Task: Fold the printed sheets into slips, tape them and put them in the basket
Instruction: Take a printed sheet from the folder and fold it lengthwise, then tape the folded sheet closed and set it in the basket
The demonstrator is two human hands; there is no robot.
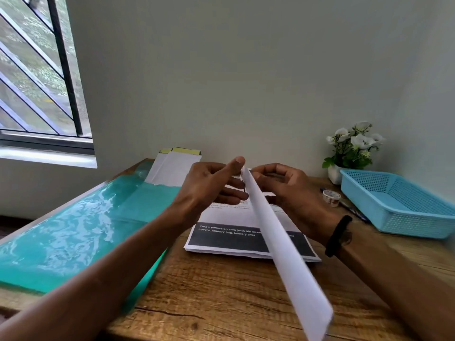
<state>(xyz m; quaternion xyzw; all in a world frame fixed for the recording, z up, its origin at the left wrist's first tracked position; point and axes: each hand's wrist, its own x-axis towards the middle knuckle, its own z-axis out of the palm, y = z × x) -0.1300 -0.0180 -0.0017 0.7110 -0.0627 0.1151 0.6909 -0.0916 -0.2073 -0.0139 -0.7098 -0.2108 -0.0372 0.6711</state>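
A long white folded slip is held in the air above the table, its far end up at my hands and its near end reaching toward the camera. My left hand pinches the far end from the left, thumb up against the paper. My right hand grips the same end from the right, fingers curled. Under them lies a stack of printed sheets with a dark text band. A roll of tape sits right of the stack. The light blue basket stands at the right and looks empty.
The wooden table has a teal glossy strip along its left side. White envelopes lean on the wall at the back. A small pot of white flowers stands behind the basket. A pen lies beside the tape.
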